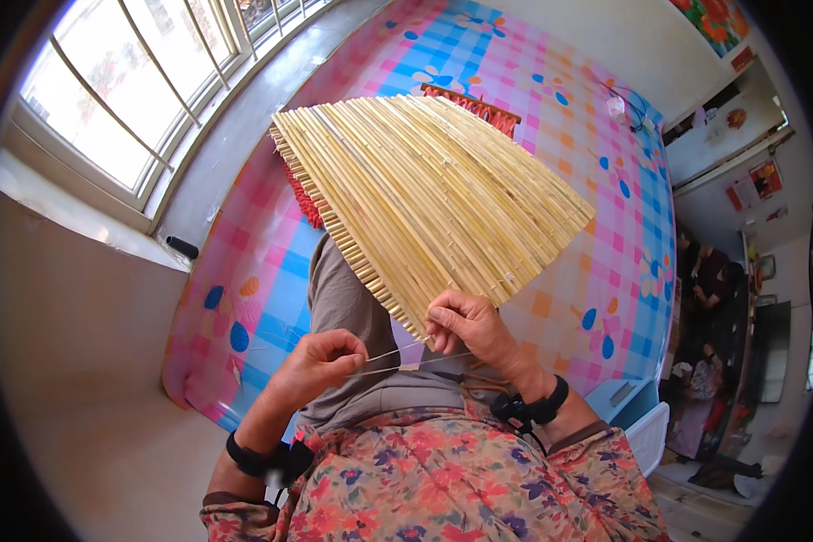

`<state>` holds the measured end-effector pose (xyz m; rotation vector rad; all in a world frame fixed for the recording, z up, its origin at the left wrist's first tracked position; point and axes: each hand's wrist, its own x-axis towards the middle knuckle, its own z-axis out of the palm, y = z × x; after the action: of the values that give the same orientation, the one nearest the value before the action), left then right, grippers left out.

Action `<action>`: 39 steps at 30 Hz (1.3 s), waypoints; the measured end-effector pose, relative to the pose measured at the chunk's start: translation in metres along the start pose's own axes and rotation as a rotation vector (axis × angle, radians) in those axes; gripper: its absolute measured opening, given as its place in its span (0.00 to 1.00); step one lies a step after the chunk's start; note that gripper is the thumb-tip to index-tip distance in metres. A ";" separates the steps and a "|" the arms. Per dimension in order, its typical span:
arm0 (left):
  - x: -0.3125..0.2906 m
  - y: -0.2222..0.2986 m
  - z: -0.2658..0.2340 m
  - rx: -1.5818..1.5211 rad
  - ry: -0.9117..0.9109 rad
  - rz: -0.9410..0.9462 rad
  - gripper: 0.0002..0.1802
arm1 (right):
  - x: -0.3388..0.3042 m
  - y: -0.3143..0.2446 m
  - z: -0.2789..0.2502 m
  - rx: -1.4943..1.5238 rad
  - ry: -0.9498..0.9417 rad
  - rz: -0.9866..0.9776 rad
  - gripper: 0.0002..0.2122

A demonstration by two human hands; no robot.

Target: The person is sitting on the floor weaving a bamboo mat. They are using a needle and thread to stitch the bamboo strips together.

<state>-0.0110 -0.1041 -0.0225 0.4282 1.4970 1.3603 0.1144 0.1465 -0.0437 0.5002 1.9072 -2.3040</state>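
A mat of straw-coloured stalks (425, 181), bound side by side with stitches, lies spread over my lap with its narrow corner toward me. At that near corner my right hand (472, 331) is closed, thumb and fingers pinched against the stalk ends. My left hand (321, 366), held apart from the mat on the left, pinches a thin pale thread (384, 358). The thread runs from the left fingers across to the mat's corner by the right hand. A second strand passes just below it. The right fingertips are partly hidden, so a needle there cannot be made out.
A pink and blue checked, flowered sheet (244, 298) covers the surface around me. Red woven pieces (488, 113) show beyond the mat. At the left are a barred window (126, 81) and a black cylinder (182, 247); at the right, a white bin (649, 438).
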 end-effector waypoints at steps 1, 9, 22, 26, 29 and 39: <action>-0.002 0.001 0.000 0.017 -0.012 -0.021 0.05 | -0.001 -0.002 -0.002 -0.007 -0.007 -0.013 0.08; 0.012 -0.002 0.017 0.229 0.051 0.104 0.11 | -0.001 -0.008 -0.001 -0.044 0.031 -0.005 0.08; 0.025 0.000 0.040 0.626 0.430 0.571 0.14 | -0.002 -0.010 0.001 -0.072 0.067 -0.005 0.08; 0.027 0.000 0.034 0.327 0.271 0.288 0.12 | -0.002 -0.006 0.000 -0.056 0.072 -0.019 0.08; 0.033 -0.029 0.028 0.082 0.150 0.188 0.13 | -0.002 -0.007 0.001 -0.052 0.069 -0.025 0.08; 0.048 -0.040 0.044 -0.104 -0.069 0.060 0.14 | 0.001 -0.006 0.001 -0.067 0.050 -0.006 0.09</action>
<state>0.0203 -0.0544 -0.0712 0.4523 1.3603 1.4491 0.1116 0.1469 -0.0384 0.5500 2.0032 -2.2425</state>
